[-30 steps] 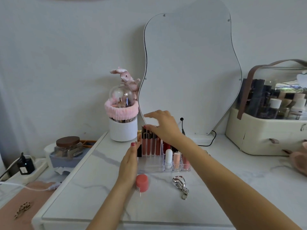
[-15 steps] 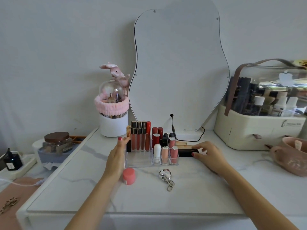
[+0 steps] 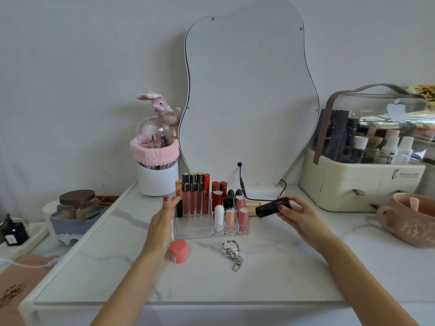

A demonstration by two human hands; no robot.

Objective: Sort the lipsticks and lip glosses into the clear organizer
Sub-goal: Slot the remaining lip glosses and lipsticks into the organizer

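A clear organizer (image 3: 195,228) stands mid-table, holding several upright lip glosses (image 3: 192,194) at its back left and several lipsticks (image 3: 230,215) on its right side. My left hand (image 3: 163,214) rests with straight fingers against the organizer's left wall. To the right of the organizer, my right hand (image 3: 294,211) grips a black lipstick tube (image 3: 271,207), lifted just off the table and lying nearly level. A gold-toned tube (image 3: 251,204) lies on the table behind it.
A pink-capped jar (image 3: 179,251) and a silver keychain (image 3: 231,251) lie in front of the organizer. Behind stand a wavy mirror (image 3: 249,97), a white brush holder (image 3: 156,177) and a cable (image 3: 242,182). A cream cosmetics case (image 3: 360,184) and pink bowl (image 3: 412,222) sit right.
My right hand went from above the organizer to the table on its right, took hold of the black lipstick tube and raised it. My left hand stayed against the organizer.
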